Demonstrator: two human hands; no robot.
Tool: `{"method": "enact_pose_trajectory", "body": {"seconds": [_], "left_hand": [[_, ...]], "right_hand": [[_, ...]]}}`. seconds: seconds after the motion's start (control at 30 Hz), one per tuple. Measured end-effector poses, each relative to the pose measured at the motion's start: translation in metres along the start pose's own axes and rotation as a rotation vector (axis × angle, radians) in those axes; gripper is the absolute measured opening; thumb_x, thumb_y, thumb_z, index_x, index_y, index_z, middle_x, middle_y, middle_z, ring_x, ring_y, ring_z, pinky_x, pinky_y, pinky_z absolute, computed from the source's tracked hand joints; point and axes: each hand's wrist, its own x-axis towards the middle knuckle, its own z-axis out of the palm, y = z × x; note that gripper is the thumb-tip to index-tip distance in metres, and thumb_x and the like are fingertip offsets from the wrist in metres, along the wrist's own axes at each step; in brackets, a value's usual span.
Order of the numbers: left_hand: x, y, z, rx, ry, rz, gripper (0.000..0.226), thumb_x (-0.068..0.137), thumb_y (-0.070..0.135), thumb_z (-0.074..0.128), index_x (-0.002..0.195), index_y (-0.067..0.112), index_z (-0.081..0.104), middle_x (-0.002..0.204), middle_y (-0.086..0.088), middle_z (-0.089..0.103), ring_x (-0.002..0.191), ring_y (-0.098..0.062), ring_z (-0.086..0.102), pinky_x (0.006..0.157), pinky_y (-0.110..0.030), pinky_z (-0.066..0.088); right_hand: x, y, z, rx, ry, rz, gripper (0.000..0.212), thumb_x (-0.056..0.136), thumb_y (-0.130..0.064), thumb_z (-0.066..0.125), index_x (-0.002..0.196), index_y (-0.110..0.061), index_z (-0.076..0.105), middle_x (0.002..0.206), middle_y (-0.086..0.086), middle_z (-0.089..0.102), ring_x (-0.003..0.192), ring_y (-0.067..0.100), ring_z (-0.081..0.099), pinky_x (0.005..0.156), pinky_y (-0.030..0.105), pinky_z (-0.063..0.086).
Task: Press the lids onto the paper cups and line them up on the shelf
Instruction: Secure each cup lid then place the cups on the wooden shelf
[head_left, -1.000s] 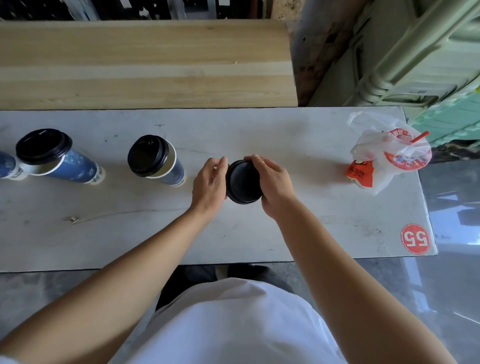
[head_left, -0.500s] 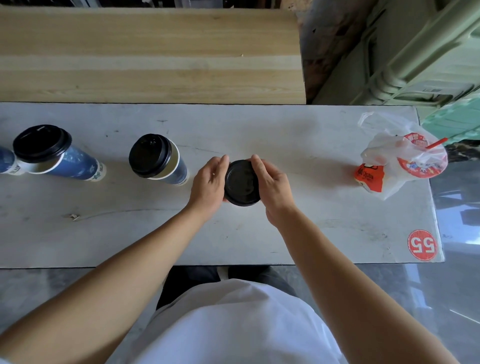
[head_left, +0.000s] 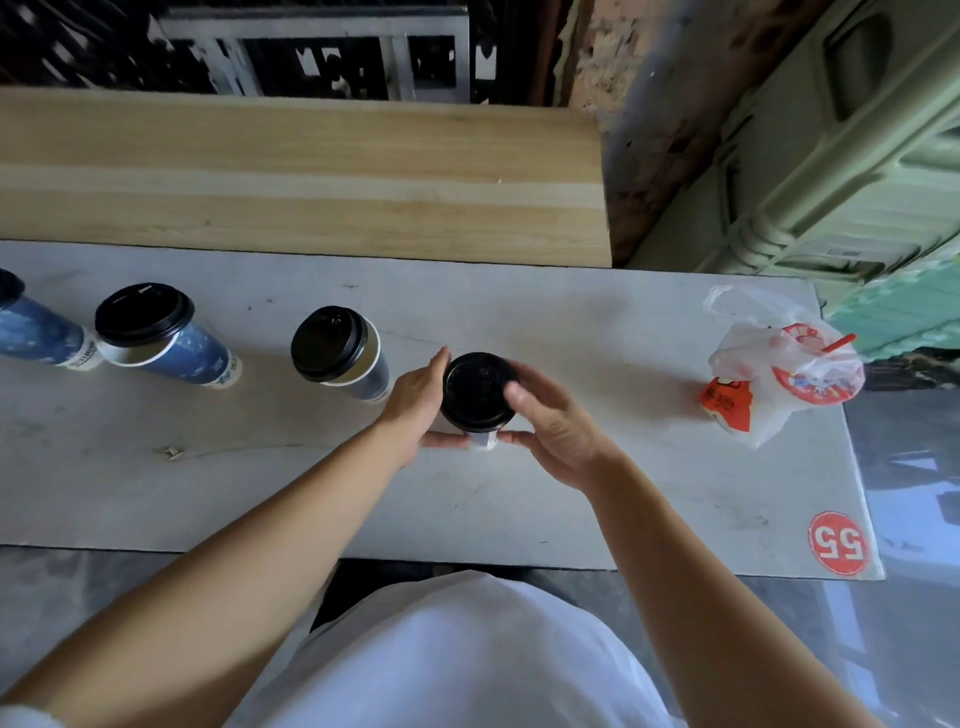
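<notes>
A paper cup with a black lid (head_left: 478, 391) stands on the grey table (head_left: 597, 467), seen almost straight from above. My left hand (head_left: 418, 402) wraps its left side and my right hand (head_left: 550, 421) its right side, thumbs meeting under the lid's near edge. To the left stand three more lidded cups: a white and dark one (head_left: 337, 353), a blue one (head_left: 161, 338) and another blue one (head_left: 36, 332) cut by the frame's left edge. The held cup's body is mostly hidden under its lid.
A light wooden shelf board (head_left: 311, 176) runs behind the table. A plastic bag with a red-lidded drink and straw (head_left: 779, 369) lies at the table's right end. A red round "55" sticker (head_left: 839, 543) sits at the near right corner. A green crate (head_left: 857, 156) stands at right.
The view tilted up slightly. My thumbs have come down from the lid's sides to the cup's near side, below the lid. The cup stays in place.
</notes>
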Motion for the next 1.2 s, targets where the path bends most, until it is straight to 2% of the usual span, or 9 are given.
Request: {"method": "enact_pose_trajectory", "body": {"seconds": [0.1,0.33,0.5,0.63,0.7,0.77,0.9,1.1,1.2], "left_hand": [[0.002,0.004,0.003,-0.027,-0.066,-0.082,0.042,0.095,0.055,0.053,0.104,0.017,0.069,0.104,-0.014,0.073,0.087,-0.034,0.076,0.067,-0.057,0.062],[0.009,0.005,0.022,-0.112,-0.130,-0.152,0.053,0.101,0.064,0.031,0.104,0.022,0.063,0.103,-0.011,0.073,0.080,-0.034,0.076,0.057,-0.038,0.061],[0.034,0.015,0.032,-0.047,0.067,0.253,0.055,0.108,0.049,0.025,0.091,0.019,0.069,0.101,-0.008,0.078,0.068,-0.017,0.074,0.062,-0.030,0.057],[0.061,0.019,0.039,0.295,0.257,0.643,0.042,0.106,0.035,0.035,0.107,0.009,0.068,0.109,-0.009,0.075,0.096,-0.030,0.070,0.086,-0.042,0.056],[0.078,0.019,0.045,0.523,0.353,0.651,0.040,0.103,0.036,0.042,0.129,0.010,0.059,0.136,-0.015,0.062,0.122,-0.034,0.058,0.100,-0.043,0.049],[0.094,0.012,0.049,0.776,0.404,0.532,0.057,0.100,0.040,0.050,0.148,0.011,0.041,0.160,-0.021,0.033,0.143,-0.040,0.034,0.114,-0.049,0.035],[0.116,-0.015,0.056,0.911,0.435,0.368,0.078,0.097,0.045,0.049,0.159,0.009,0.021,0.168,-0.024,0.000,0.153,-0.046,0.004,0.123,-0.059,0.008],[0.130,-0.039,0.091,0.806,0.666,0.382,0.074,0.096,0.037,0.058,0.156,0.005,0.031,0.167,-0.025,0.011,0.152,-0.047,0.016,0.119,-0.062,0.019],[0.138,-0.043,0.107,0.794,0.816,0.386,0.065,0.101,0.039,0.045,0.155,0.004,0.033,0.166,-0.025,0.017,0.153,-0.047,0.012,0.120,-0.062,0.018]], "right_hand": [[-0.005,0.001,-0.013,-0.190,-0.082,-0.050,0.073,0.082,0.009,0.075,0.145,-0.019,0.051,0.136,-0.001,0.064,0.117,0.005,0.061,0.087,0.014,0.051],[0.025,-0.011,-0.021,-0.463,0.109,0.075,0.077,0.072,-0.002,0.088,0.136,-0.024,0.051,0.117,0.002,0.069,0.095,0.011,0.070,0.069,0.019,0.056],[0.067,-0.034,-0.025,-0.351,0.308,0.095,0.046,0.078,-0.016,0.086,0.118,-0.017,0.062,0.104,0.006,0.074,0.097,0.027,0.073,0.082,0.039,0.059],[0.098,-0.062,-0.022,-0.239,0.362,0.182,0.039,0.080,-0.023,0.084,0.112,-0.027,0.062,0.103,0.005,0.076,0.084,0.020,0.077,0.069,0.039,0.060],[0.120,-0.082,-0.024,-0.349,0.401,0.188,0.045,0.077,-0.022,0.087,0.113,-0.028,0.061,0.107,0.005,0.076,0.088,0.022,0.077,0.072,0.039,0.060],[0.141,-0.106,-0.024,-0.516,0.418,0.169,0.054,0.074,-0.022,0.089,0.118,-0.023,0.059,0.109,0.005,0.075,0.094,0.025,0.074,0.075,0.036,0.059],[0.169,-0.159,-0.022,-1.140,0.321,0.106,0.070,0.068,-0.038,0.090,0.125,-0.022,0.052,0.111,-0.001,0.065,0.098,0.022,0.064,0.079,0.036,0.055],[0.187,-0.251,-0.007,-2.115,-0.096,0.089,0.063,0.068,-0.050,0.081,0.115,-0.018,0.052,0.103,0.003,0.060,0.089,0.026,0.058,0.074,0.038,0.050],[0.190,-0.278,0.001,-2.539,-0.180,-0.040,0.064,0.074,-0.044,0.079,0.125,-0.018,0.049,0.113,0.006,0.058,0.103,0.031,0.059,0.088,0.043,0.045]]}}
